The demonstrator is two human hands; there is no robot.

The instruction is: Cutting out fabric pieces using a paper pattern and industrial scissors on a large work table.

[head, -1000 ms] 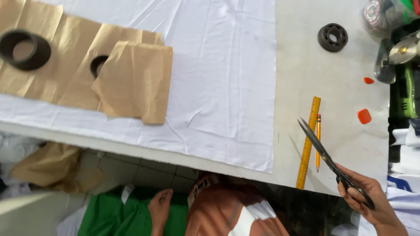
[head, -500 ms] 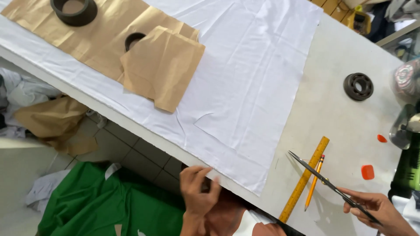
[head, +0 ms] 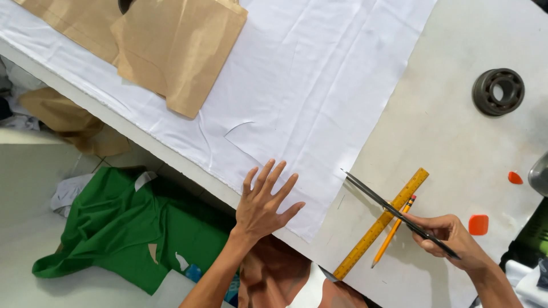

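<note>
My left hand (head: 264,201) lies flat with fingers spread on the near corner of a white cloth (head: 297,91) that covers much of the table (head: 451,142). My right hand (head: 451,236) grips long dark scissors (head: 394,212), their blades closed and pointing toward the cloth's right edge. The scissors cross over a yellow ruler (head: 381,223) and an orange pencil (head: 393,231) lying on the bare tabletop. Brown paper pattern pieces (head: 177,48) rest on the cloth at the upper left.
A black ring bearing (head: 498,91) sits at the far right of the table. Two small orange chalk pieces (head: 478,224) lie near my right hand. Green fabric (head: 131,228) and crumpled brown paper (head: 68,117) lie on the floor below the table edge.
My left hand has come up from below the table edge and now rests flat on the cloth's corner. The view has moved closer to the table. My right hand still holds the scissors.
</note>
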